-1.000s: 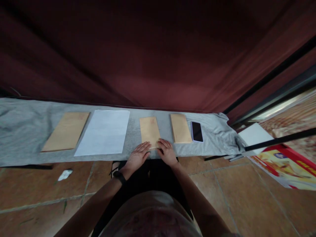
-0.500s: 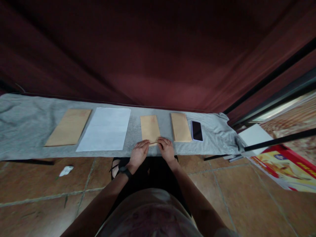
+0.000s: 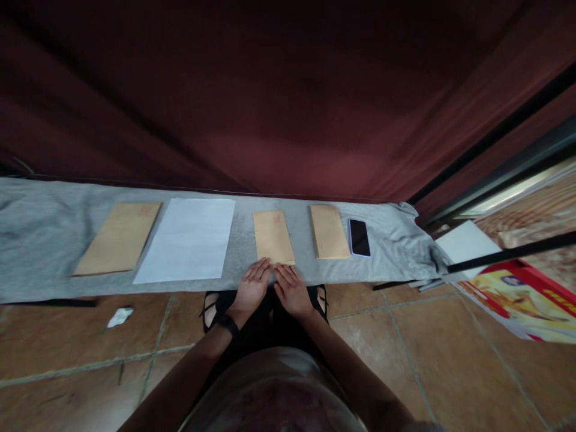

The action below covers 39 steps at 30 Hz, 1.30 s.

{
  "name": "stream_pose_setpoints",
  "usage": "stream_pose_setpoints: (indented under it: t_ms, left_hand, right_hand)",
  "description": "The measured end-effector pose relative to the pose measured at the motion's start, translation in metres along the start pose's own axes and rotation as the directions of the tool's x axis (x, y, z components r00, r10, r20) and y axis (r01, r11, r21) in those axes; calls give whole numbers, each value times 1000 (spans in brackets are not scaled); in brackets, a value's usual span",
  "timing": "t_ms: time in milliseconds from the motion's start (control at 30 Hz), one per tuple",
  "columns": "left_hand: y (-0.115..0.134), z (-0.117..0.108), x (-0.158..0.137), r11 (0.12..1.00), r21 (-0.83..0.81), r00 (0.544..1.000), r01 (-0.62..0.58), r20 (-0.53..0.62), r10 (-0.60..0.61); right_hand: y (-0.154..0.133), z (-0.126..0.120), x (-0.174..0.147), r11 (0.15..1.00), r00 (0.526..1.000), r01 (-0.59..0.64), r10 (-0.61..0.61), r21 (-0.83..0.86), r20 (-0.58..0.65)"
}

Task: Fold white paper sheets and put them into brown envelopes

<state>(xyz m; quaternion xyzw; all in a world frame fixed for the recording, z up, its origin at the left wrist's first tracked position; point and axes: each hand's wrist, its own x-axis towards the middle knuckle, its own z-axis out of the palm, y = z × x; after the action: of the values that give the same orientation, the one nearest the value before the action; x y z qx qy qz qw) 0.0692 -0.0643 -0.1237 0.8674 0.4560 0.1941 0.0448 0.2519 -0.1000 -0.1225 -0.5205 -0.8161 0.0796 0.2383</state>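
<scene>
A small brown paper envelope point(image 3: 272, 233) lies flat in front of me, with faint red print near its far edge. My left hand point(image 3: 253, 284) rests with fingers laid out on its near left end. Beside it, my right hand point(image 3: 290, 288) lies flat on the near right end, fingers stretched forward. The fingertips cover part of the near edge. To the right sits a stack of brown envelopes point(image 3: 329, 233); to the left are sheets of white paper point(image 3: 188, 240) and larger brown envelopes point(image 3: 119, 238).
A phone point(image 3: 359, 237) lies right of the envelope stack on the grey cloth point(image 3: 387, 258) covering the narrow table. A dark red curtain point(image 3: 288, 144) hangs behind. At the right, a black metal bar point(image 3: 513, 254) crosses in front of a red and yellow box point(image 3: 526, 297).
Both hands have moved slightly nearer to me and closer together. The fingers, earlier curled at the envelope's near edge, now lie flatter along it. The view has shifted a little.
</scene>
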Motion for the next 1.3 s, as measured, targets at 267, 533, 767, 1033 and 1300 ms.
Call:
stream_pose_setpoints:
  t_ms: [267,533,767,1033,1300]
  left_hand:
    - [10,4,-11,999,41,999,-10,-36,12]
    - [10,-3,-20,998,47,999,37,13,-37]
    - [29,1,-17,997,80,999,20,33,-22]
    - [37,7,-4,998,41,989,-45,141,39]
    - [32,4,-7,999,-4,988,-41,147,41]
  right_hand:
    - [4,-4,-2,997,999,-50,50,-53,-5]
    - [17,-15,-7,992,994,-110,107,-63,-37]
    - [17,-11,-9,989,990,-131,127,-62,-62]
    - [18,-10,-11,993,992,-108,104,-53,-66]
    - [8,-5,-5,999,999,-47,47,-9,13]
